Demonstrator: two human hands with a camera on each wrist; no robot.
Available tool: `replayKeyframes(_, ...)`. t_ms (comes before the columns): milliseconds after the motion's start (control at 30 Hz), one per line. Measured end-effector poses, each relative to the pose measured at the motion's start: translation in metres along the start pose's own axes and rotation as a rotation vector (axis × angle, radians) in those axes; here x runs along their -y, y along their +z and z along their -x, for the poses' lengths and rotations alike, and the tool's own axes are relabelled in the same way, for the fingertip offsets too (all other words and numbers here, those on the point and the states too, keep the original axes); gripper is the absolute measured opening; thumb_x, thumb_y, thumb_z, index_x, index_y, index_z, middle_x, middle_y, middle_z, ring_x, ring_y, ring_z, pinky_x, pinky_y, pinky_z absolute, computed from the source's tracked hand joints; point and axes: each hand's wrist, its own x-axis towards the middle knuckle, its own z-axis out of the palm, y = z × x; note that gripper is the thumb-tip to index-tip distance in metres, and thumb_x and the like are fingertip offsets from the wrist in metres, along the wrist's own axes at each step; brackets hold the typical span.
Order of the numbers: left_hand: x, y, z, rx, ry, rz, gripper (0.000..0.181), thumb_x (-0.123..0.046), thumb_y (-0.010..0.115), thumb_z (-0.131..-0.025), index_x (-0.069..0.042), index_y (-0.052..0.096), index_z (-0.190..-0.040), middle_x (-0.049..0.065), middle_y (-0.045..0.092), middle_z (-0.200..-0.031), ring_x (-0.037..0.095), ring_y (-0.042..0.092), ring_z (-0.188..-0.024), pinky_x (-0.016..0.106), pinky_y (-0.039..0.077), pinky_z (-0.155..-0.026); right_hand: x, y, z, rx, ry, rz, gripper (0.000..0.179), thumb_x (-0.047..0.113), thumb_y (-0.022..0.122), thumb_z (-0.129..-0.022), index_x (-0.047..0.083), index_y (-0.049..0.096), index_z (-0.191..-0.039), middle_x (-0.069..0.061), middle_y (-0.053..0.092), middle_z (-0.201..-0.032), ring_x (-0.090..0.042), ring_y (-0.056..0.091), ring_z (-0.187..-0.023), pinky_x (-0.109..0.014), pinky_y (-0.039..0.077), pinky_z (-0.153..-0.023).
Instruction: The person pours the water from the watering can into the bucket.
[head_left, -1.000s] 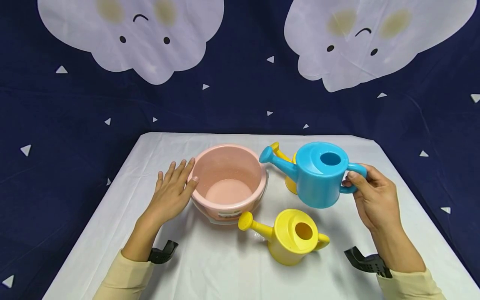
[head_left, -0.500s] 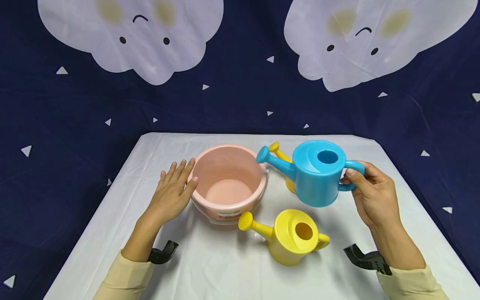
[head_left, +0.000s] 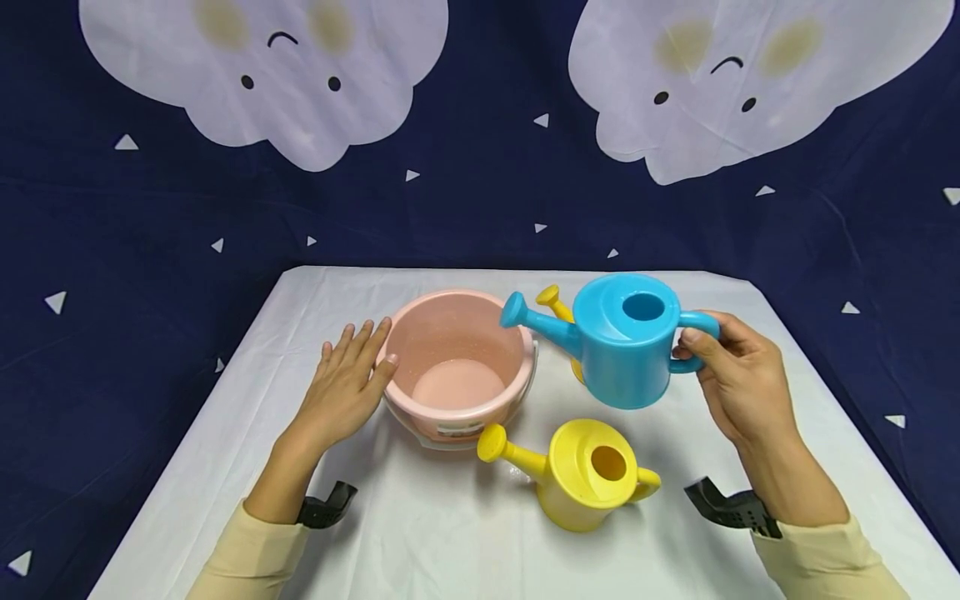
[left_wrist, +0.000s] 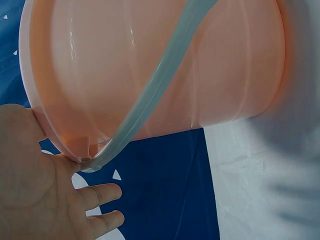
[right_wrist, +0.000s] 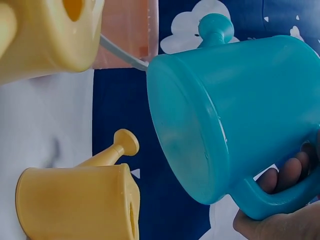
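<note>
Left hand flat, fingers spread against bucket, probably steadying it. Right hand grips blue can by handle, roughly upright above bench, right of bucket; likely leaves spout free.

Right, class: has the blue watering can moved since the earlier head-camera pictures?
Yes. In the head view, the blue watering can has shifted left and slightly up, its spout overlapping more of the unmoved pink bucket.
</note>
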Motion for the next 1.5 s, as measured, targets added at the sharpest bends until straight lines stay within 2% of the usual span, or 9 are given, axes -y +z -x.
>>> replayKeyframes(733, 0.001, -0.001, -0.001, -0.009, 0.008, 0.0, 0.06, -0.052, 0.024, -0.1, -0.027, 0.011, -0.153, 0.011, 0.014, -0.159, 0.034, 0.004, -0.148, 0.056, 0.002, -0.118, 0.002, 0.005, -0.006, 0.032, 0.009, 0.022, 0.016, -0.009, 0.057, -0.087, -0.006, 0.064, -0.102, -0.008, 0.064, -0.092, -0.014, 0.062, -0.078, -0.018, 0.055, -0.073)
replayKeyframes(1500, 0.001, 0.0, 0.001, -0.014, 0.008, -0.003, 0.06, -0.054, 0.023, -0.1, -0.028, 0.01, -0.153, 0.011, 0.015, -0.159, 0.032, 0.003, -0.149, 0.055, 0.001, -0.118, 0.003, 0.012, -0.013, 0.074, 0.022, 0.033, 0.015, -0.007, 0.057, -0.088, -0.006, 0.064, -0.101, -0.006, 0.065, -0.091, -0.014, 0.061, -0.077, -0.018, 0.054, -0.073)
